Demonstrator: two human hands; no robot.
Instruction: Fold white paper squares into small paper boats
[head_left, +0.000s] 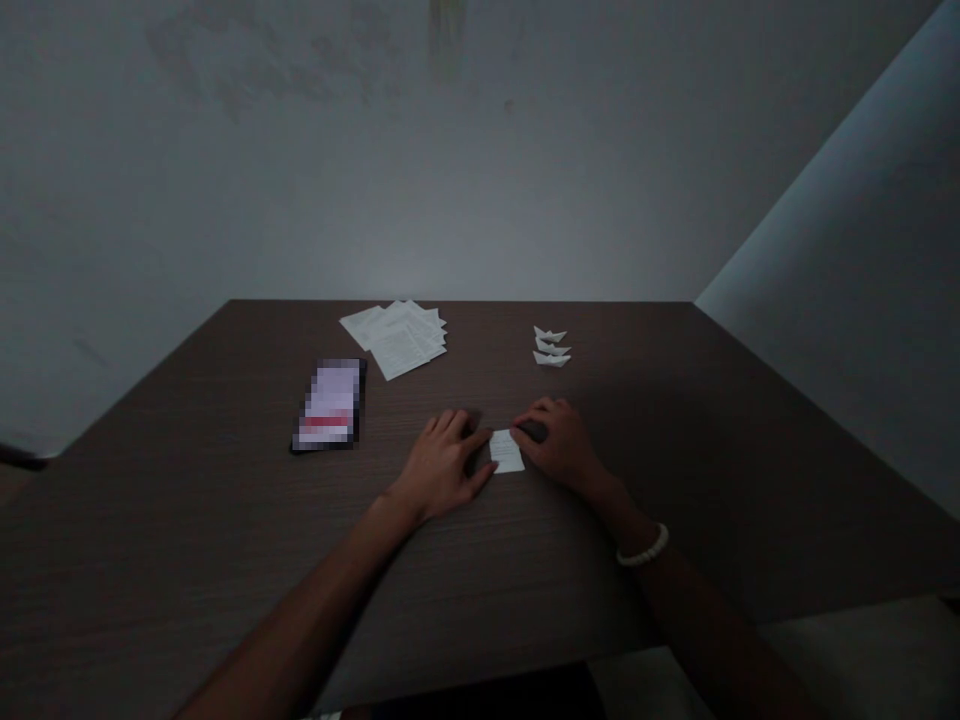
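Note:
A small white folded piece of paper [506, 451] lies flat on the dark wood-grain table [187, 540], between my two hands. My left hand [441, 465] rests on the tabletop, with its thumb and fingertips at the paper's left edge. My right hand [559, 445] sits palm down, its fingertips pressing the paper's upper right corner. The paper's top edge is partly hidden by those fingers.
Three small white paper boats [551, 346] stand at the far right of the table. A loose pile of white paper sheets [397, 338] lies at the back, and a phone with a blurred screen [328, 405] lies to the left. Walls bound the table's back and right sides.

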